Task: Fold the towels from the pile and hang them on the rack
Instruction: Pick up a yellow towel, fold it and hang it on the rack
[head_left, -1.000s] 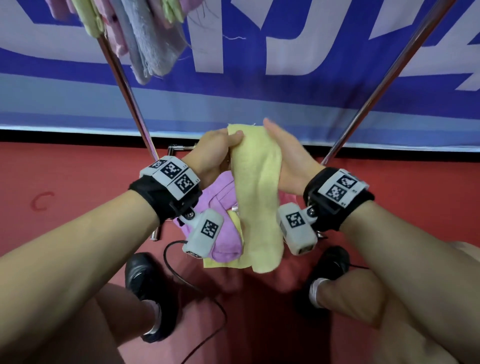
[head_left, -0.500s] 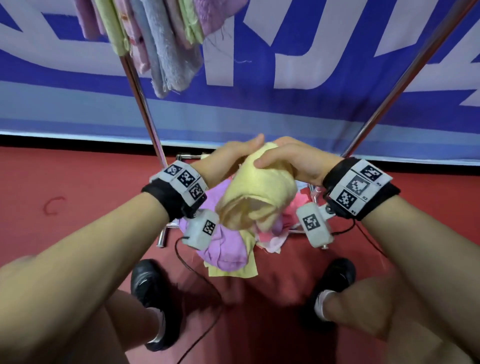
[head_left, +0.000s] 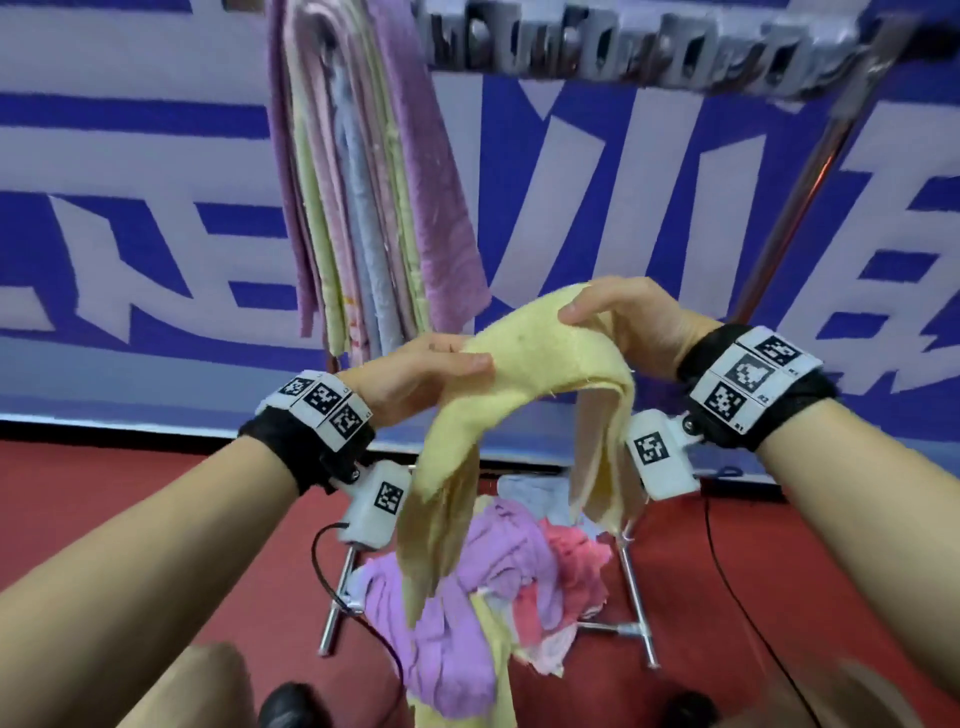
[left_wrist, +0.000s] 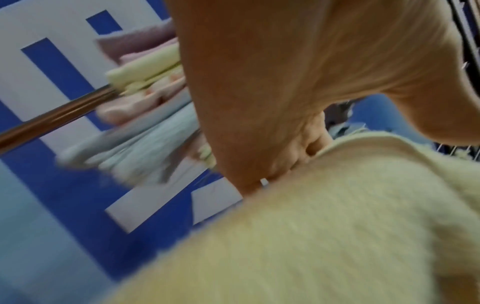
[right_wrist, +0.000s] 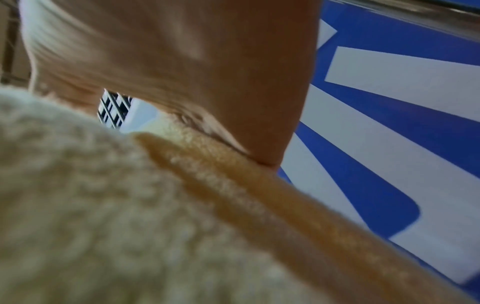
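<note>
Both hands are up in the middle of the head view with a yellow towel (head_left: 545, 364) stretched between them. The left hand (head_left: 415, 371) has its thumb laid over the near edge and its fingers tucked under, pinching the cloth; the right hand (head_left: 628, 322), a little higher and to the right, has its fingers curled over the top fold and grips it too. The towel arches between the two hands and both its ends hang down, one long tail dropping toward the lower middle of the frame, the other falling just beside the right wrist camera (head_left: 660, 460). Below it, low in the middle, lies the pile of towels (head_left: 493, 582), purple, pink and pale ones jumbled on the rack's bottom bars (head_left: 636, 592) over the red floor (head_left: 104, 499). In the upper middle a bunch of hung towels (head_left: 363, 197), purple, green, blue and pink, drapes from the rack's top rail (head_left: 623, 57), which runs blurred across the upper right. A blue and white banner (head_left: 130, 218) fills the background. In the left wrist view the yellow towel (left_wrist: 337, 236) fills the lower right, and in the right wrist view (right_wrist: 103, 205) the lower left.
</note>
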